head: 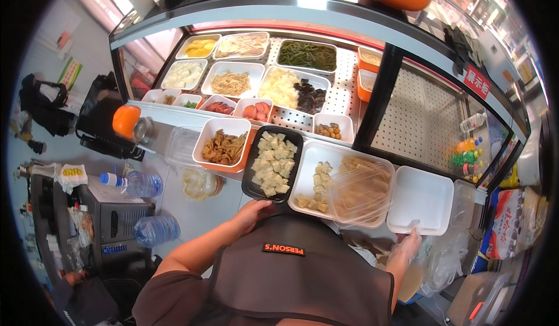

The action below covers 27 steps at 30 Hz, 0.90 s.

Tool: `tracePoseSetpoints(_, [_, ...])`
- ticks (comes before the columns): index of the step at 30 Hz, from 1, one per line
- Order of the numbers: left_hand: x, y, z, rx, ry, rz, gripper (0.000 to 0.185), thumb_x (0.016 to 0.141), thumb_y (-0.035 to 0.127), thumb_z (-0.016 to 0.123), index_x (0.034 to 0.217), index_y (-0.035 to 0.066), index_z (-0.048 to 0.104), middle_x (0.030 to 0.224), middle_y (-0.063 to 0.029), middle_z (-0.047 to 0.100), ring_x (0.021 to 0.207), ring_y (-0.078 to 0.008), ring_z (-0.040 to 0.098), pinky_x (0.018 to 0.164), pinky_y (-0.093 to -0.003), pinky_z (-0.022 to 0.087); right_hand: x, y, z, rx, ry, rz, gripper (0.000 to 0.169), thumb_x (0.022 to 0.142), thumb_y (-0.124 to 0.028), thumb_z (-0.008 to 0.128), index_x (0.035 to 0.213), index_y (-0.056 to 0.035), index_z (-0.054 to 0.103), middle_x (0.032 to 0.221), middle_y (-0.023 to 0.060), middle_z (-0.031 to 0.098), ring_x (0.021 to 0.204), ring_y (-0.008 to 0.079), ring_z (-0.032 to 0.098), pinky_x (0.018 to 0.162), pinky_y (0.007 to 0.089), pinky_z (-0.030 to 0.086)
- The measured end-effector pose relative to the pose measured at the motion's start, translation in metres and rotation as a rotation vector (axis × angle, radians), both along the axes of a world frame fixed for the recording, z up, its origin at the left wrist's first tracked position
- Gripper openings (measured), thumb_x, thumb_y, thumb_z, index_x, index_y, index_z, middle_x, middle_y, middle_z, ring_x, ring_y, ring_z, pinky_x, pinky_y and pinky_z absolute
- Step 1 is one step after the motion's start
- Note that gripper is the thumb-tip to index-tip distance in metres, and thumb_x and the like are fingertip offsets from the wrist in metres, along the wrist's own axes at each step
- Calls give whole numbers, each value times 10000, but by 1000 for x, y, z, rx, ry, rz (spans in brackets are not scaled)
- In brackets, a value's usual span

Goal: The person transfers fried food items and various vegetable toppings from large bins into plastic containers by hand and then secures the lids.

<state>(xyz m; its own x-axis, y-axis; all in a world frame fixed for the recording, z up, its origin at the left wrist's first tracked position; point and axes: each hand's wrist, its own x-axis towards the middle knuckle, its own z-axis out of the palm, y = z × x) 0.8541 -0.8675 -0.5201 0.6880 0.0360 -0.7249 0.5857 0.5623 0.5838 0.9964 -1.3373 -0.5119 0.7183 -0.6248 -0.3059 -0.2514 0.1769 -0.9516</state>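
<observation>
My left hand [254, 215], bare, grips the near edge of a black plastic tray [298, 145] heaped with pale cubes, possibly frozen tofu [274, 164]. In a clear plastic glove, my right hand [407, 246] takes the near rim of a bare white tray [420, 199], thumb over the edge. Between these two trays is a larger white tray [308, 160] with a few similar cubes [322, 182] and beige strips [364, 173]. A clear plastic lid [362, 195] leans across its right half. Left of the black tray sits an orange-and-white tub [225, 169] of brown pieces.
A glass display case [244, 16] stands ahead, with trays of leafy greens [308, 56], noodle-like strips [230, 83], black fungus [311, 95] and sliced sausage [257, 111]. Drink bottles [469, 158] stand inside at right. Water jugs [146, 184] are at left, plastic bags [445, 260] at lower right.
</observation>
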Motion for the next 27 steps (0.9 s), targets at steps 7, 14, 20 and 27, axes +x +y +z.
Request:
tracePoseSetpoints(7, [14, -10, 14, -126, 54, 242, 365, 930, 277, 555, 1175, 8, 535, 1056, -134, 635, 964, -248, 609, 905, -392, 473, -9, 5, 16, -11, -15, -41, 274, 894, -197, 560, 1079, 0, 518, 927, 77, 546, 756, 181, 530, 649, 312, 442])
tracePoseSetpoints(14, [10, -8, 0, -315, -67, 360, 363, 912, 188, 507, 1228, 13, 484, 1147, -141, 608, 981, -280, 601, 903, -458, 460, -36, 38, 28, -1154, -147, 104, 373, 817, -234, 698, 1020, 24, 521, 929, 129, 519, 833, 272, 492, 773, 412, 421])
tracePoseSetpoints(20, [8, 2, -13, -295, -105, 273, 363, 882, 138, 459, 1218, 5, 496, 1192, -144, 591, 1066, -290, 568, 949, -481, 432, 13, 88, 67, -1401, -176, 588, 495, 782, -265, 721, 1164, 0, 550, 1093, 178, 589, 1025, 320, 560, 891, 409, 432])
tracePoseSetpoints(27, [8, 8, -7, -352, -124, 240, 409, 834, 109, 465, 1224, -10, 490, 1194, -149, 587, 1093, -302, 553, 972, -477, 421, 60, 93, 53, -955, 76, 777, 434, 792, -185, 678, 1166, 6, 567, 965, 155, 649, 879, 285, 622, 809, 356, 479])
